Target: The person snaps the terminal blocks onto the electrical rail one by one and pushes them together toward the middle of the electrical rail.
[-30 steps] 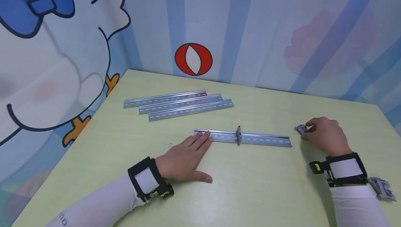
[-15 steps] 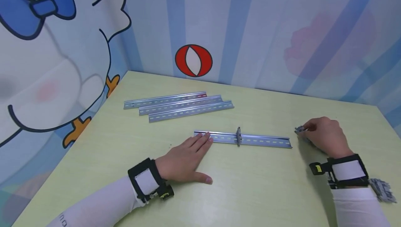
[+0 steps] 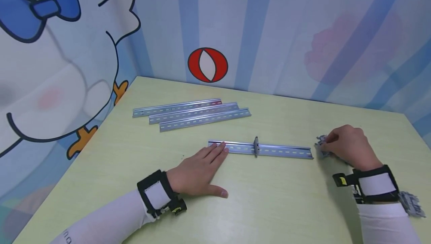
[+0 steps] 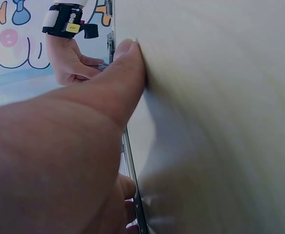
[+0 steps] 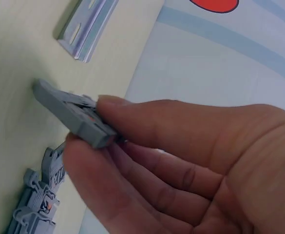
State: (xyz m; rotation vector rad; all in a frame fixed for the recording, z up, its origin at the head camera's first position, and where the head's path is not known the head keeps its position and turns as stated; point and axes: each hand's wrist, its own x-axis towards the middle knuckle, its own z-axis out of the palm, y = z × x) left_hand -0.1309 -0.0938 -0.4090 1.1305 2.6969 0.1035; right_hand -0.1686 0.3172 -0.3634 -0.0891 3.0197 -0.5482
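Note:
My left hand (image 3: 198,169) lies flat, its fingertips pressing on the left end of a slotted metal DIN rail (image 3: 286,151). One grey terminal block (image 3: 256,146) stands upright across that rail near its middle. To the right of the rail, my right hand (image 3: 351,146) pinches another grey terminal block (image 5: 74,114) between thumb and forefinger. In the right wrist view several more terminal blocks (image 5: 35,207) lie on the table beneath it, partly cut off by the frame. The left wrist view shows mostly the left thumb (image 4: 125,73) along the table.
Three more DIN rails (image 3: 202,116) lie side by side further back on the table (image 3: 256,206). A cluster of grey terminal blocks (image 3: 412,204) sits at the right beside the right forearm. A printed wall (image 3: 269,30) borders the table's back.
The right hand has shifted slightly, and the terminal block in its fingers has turned; more of the grey blocks below it now show. The left hand and the rail stay put.

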